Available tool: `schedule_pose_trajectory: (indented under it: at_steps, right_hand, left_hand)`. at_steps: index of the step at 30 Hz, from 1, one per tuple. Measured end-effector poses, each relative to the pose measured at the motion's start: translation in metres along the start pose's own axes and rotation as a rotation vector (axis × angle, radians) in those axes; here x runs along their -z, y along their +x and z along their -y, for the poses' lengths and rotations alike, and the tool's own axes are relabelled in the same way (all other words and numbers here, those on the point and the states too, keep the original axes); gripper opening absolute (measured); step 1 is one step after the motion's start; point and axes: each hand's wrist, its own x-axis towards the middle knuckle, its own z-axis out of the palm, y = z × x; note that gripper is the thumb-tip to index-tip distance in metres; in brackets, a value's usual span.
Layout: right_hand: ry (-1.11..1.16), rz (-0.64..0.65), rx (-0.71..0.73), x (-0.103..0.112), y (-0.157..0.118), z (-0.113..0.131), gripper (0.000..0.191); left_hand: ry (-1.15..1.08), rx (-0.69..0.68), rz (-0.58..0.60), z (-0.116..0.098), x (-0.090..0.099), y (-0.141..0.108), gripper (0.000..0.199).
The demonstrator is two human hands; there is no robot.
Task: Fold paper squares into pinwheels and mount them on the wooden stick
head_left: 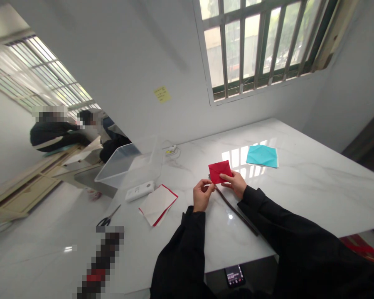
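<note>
Head view: L hand and R hand work over the middle of the desk, both w/ fingers in a narrow pinch. R fingers hold the lower edge of the red folded paper. L fingers close at its lower-left corner, but can't tell if they're on the paper or on the end of the dark strip, which runs toward the near edge. Risks: a loose pinch could let the paper slip or spring open; a tug on the strip could crease it. Teal folded paper lies toward the far edge, so a wide reach could nudge it. Near the left edge, scissors could catch a sleeve and go over. Red-edged white sheet sits by the white power bank; a sleeve could drag the sheet too. Clear plastic tub is at the far-left corner, also easy to bump.
</note>
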Motion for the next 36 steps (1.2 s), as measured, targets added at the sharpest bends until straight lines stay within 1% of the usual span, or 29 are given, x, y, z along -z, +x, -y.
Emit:
schedule_pose_trajectory:
  at_steps: [3, 6, 8, 12, 16, 19, 24, 29, 31, 33, 36]
  right_hand:
    - [-0.015, -0.013, 0.008, 0.0, 0.001, -0.001, 0.042]
    - [-0.031, -0.02, 0.019, 0.0, 0.001, -0.001, 0.044]
    - [-0.059, -0.019, 0.03, -0.001, 0.001, -0.001, 0.045]
    - [-0.113, -0.02, 0.04, -0.001, 0.0, 0.0, 0.047]
    - [-0.132, -0.015, 0.049, 0.0, 0.001, -0.001, 0.046]
    - [-0.151, -0.004, 0.064, 0.002, 0.003, -0.003, 0.046]
    - [-0.191, -0.021, 0.092, 0.004, 0.007, -0.006, 0.047]
    - [-0.222, -0.002, 0.144, 0.003, 0.007, -0.006, 0.048]
    - [-0.237, -0.003, 0.15, 0.003, 0.007, -0.006, 0.049]
    - [-0.249, -0.013, 0.144, 0.003, 0.007, -0.006, 0.049]
    - [-0.238, -0.027, 0.126, 0.004, 0.009, -0.009, 0.049]
  left_hand:
    - [-0.021, 0.012, 0.002, 0.003, 0.001, 0.001, 0.032]
    - [-0.04, 0.035, 0.001, 0.004, 0.001, 0.001, 0.045]
    - [-0.045, 0.049, -0.008, 0.005, 0.002, 0.002, 0.05]
    - [-0.039, 0.059, -0.034, 0.009, 0.004, 0.004, 0.052]
    - [-0.044, 0.057, -0.035, 0.012, 0.007, 0.006, 0.052]
    - [-0.039, 0.058, -0.034, 0.011, 0.007, 0.006, 0.053]
    - [-0.053, 0.073, -0.026, 0.009, 0.008, 0.007, 0.054]
    - [-0.03, 0.02, -0.026, 0.01, 0.01, 0.009, 0.045]
    - [-0.022, 0.012, -0.021, 0.011, 0.01, 0.01, 0.044]
    - [-0.032, 0.028, -0.024, 0.012, 0.011, 0.01, 0.048]
    - [-0.069, 0.076, -0.037, 0.011, 0.012, 0.009, 0.061]
